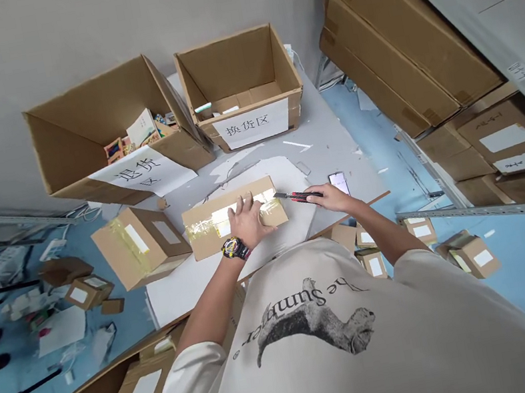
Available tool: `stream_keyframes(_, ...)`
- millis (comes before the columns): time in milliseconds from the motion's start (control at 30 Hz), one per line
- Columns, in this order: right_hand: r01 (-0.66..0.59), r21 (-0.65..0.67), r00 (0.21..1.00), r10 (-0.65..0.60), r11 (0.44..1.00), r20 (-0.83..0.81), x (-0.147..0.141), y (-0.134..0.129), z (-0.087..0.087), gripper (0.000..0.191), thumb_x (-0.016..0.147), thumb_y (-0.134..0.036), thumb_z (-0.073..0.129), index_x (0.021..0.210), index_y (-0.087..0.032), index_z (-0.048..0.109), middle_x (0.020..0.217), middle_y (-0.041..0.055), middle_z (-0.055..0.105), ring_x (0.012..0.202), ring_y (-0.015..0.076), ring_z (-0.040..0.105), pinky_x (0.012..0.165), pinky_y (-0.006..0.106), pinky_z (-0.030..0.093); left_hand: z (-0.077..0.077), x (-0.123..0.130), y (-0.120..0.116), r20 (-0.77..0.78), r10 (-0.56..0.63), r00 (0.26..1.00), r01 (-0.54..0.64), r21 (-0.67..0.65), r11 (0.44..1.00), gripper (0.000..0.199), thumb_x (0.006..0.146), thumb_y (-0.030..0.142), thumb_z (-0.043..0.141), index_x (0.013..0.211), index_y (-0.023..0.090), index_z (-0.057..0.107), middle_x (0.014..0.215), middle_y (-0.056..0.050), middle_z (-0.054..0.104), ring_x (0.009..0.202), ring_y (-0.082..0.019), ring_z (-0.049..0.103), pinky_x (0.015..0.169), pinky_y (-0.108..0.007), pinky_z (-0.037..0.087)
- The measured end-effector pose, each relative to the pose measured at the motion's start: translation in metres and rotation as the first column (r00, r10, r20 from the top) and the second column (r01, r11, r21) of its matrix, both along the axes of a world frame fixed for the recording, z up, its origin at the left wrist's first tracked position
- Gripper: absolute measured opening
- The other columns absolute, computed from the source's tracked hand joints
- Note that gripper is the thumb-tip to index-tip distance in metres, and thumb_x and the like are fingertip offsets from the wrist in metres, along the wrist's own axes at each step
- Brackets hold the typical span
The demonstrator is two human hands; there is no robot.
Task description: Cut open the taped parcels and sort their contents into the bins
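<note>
A long, flat cardboard box (203, 234) lies on the table, with clear yellowish tape at both ends and a white label in its middle. My left hand (248, 221) rests on top of it with the fingers spread, pressing near the label. In my right hand (328, 197) is a red and black utility knife (300, 196), the fingers wrapped round its handle. The blade points left and meets the taped right end of the box. Whether it has cut into the tape I cannot tell.
Behind stand two open cartons: a left carton (57, 186) holding small goods and a right carton (298, 105) with a few items. A taped box (118, 256) sits at the left. A phone (339, 184) lies near the right edge. Shelves with cartons (398, 44) rise at right.
</note>
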State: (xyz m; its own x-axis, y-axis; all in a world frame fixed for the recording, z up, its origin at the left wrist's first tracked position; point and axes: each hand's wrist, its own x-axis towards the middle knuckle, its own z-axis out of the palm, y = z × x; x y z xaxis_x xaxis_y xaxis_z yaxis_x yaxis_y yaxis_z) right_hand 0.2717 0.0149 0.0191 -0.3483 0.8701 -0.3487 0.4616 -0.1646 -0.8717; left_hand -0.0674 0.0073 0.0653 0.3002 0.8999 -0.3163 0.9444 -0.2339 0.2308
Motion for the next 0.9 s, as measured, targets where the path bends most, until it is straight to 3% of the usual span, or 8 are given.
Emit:
stream_keyframes(200, 0.005, 0.124, 0.999, -0.010, 0.992, 0.040, -0.006, 0.001, -0.010, 0.042, 0.102, -0.057, 0.072, 0.124, -0.025, 0.090, 0.099, 0.0047, 0.086, 0.084, 0.0256, 0.069, 0.078, 0.033, 0.050, -0.006, -0.002, -0.002, -0.018, -0.006, 1.000, 0.007, 0.015, 1.000, 0.086, 0.075, 0.066, 0.104, 0.148, 0.030, 0.076, 0.191, -0.019, 0.045, 0.177, -0.058, 0.034, 0.136, -0.075, 0.037)
stream_keyframes(433, 0.047, 0.038, 0.998, -0.045, 0.998, -0.035, -0.008, -0.028, -0.020, 0.059, 0.105, -0.068, 0.065, 0.132, -0.020, 0.086, 0.076, 0.0005, 0.070, 0.066, 0.0211, 0.056, 0.065, 0.031, 0.041, -0.008, -0.003, -0.001, -0.042, -0.010, 0.999, 0.010, 0.021, 1.000, 0.083, 0.076, 0.056, 0.105, 0.148, 0.028, 0.075, 0.192, -0.019, 0.043, 0.177, -0.055, 0.036, 0.135, -0.075, 0.039)
stream_keyframes(633, 0.058, 0.080, 0.998, -0.055, 0.995, -0.044, -0.027, -0.022, -0.020, 0.048, 0.104, -0.066, 0.064, 0.114, -0.023, 0.083, 0.066, -0.0022, 0.061, 0.065, 0.0210, 0.054, 0.064, 0.031, 0.039, -0.005, -0.003, 0.005, -0.068, -0.032, 0.997, 0.032, -0.001, 0.999, 0.085, 0.076, 0.057, 0.106, 0.148, 0.026, 0.074, 0.192, -0.021, 0.043, 0.177, -0.054, 0.036, 0.134, -0.074, 0.042)
stream_keyframes(900, 0.105, -0.005, 0.990, -0.105, 0.994, -0.095, -0.039, -0.051, -0.028, 0.053, 0.104, -0.067, 0.065, 0.128, -0.024, 0.084, 0.063, -0.0042, 0.058, 0.056, 0.0206, 0.053, 0.057, 0.032, 0.042, -0.001, -0.002, 0.005, -0.046, 0.011, 0.999, -0.011, 0.010, 1.000, 0.084, 0.077, 0.057, 0.105, 0.149, 0.028, 0.074, 0.191, -0.019, 0.046, 0.176, -0.052, 0.038, 0.133, -0.073, 0.042)
